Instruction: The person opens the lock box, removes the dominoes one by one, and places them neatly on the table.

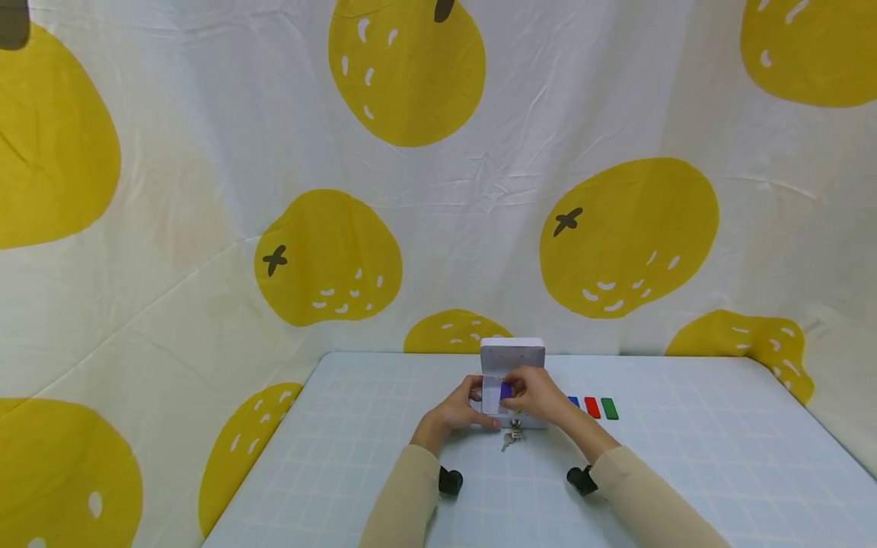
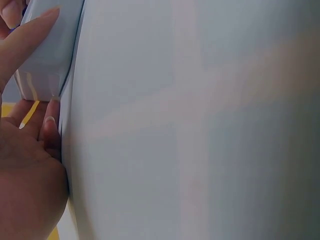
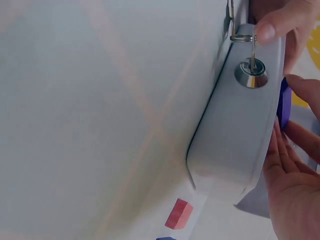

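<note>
A small white lockbox (image 1: 512, 356) stands on the table with its lid raised. My left hand (image 1: 455, 407) holds its left end; in the left wrist view the thumb lies along the box's front (image 2: 52, 55) and the other fingers wrap the end. Over the open box, my right hand (image 1: 537, 392) pinches a purple block (image 1: 505, 391) between thumb and fingers. The right wrist view shows this purple block (image 3: 285, 106) at the box's rim. A key sits in the round lock (image 3: 251, 75) on the front, and more keys (image 1: 508, 439) hang from its ring.
Right of the box, a blue block (image 1: 574, 401), a red block (image 1: 592, 408) and a green block (image 1: 610, 409) lie in a row, the blue one partly behind my right arm. A white curtain (image 1: 479, 251) with yellow fruit prints hangs behind the pale checked table (image 1: 370, 426).
</note>
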`<state>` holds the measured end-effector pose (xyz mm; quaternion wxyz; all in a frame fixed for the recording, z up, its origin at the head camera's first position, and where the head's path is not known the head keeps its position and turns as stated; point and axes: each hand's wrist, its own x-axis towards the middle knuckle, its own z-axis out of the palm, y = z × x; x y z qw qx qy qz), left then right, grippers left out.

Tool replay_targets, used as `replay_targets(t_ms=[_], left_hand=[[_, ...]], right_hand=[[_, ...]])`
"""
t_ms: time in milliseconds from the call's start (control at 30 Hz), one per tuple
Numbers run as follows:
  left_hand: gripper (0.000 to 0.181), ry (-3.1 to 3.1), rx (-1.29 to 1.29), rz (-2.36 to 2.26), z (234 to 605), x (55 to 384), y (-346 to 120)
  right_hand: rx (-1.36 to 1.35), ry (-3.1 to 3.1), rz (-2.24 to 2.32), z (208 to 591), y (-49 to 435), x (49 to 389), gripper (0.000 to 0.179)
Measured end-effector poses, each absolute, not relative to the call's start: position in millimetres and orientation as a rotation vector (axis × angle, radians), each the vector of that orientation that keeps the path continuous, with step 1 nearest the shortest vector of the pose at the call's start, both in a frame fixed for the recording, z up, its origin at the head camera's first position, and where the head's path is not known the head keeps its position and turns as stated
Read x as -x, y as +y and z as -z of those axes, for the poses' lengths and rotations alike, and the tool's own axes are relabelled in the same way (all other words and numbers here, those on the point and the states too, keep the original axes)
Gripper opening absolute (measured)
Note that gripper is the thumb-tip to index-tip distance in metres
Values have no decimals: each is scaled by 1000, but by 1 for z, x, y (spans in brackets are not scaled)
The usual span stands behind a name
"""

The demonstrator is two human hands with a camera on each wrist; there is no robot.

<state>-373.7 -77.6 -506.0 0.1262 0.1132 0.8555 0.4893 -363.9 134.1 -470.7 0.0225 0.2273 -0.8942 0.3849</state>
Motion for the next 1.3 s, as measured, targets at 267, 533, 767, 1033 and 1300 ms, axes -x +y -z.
replay_targets(t_ms=[267,533,767,1033,1300], left_hand=[[88,2483,-336,-1444,507,375,-77],[90,2490,-300,-1423,507,371,-77],[89,2472,-289,-1442,506,373,-77],[91,2469,-295,-1439,507,374,-77],[91,2471,-294,-1437,508,374,-76]], right_hand=[[-674,-2778,-1200,470,143,359,36],[-619,-2801,-1159,467,158,351,37],[-685,-2776,-1098,465,174,347,36],[-679,-2783,-1057,463,185,344,39],[-727,-2734,-969,465,197,341,35]])
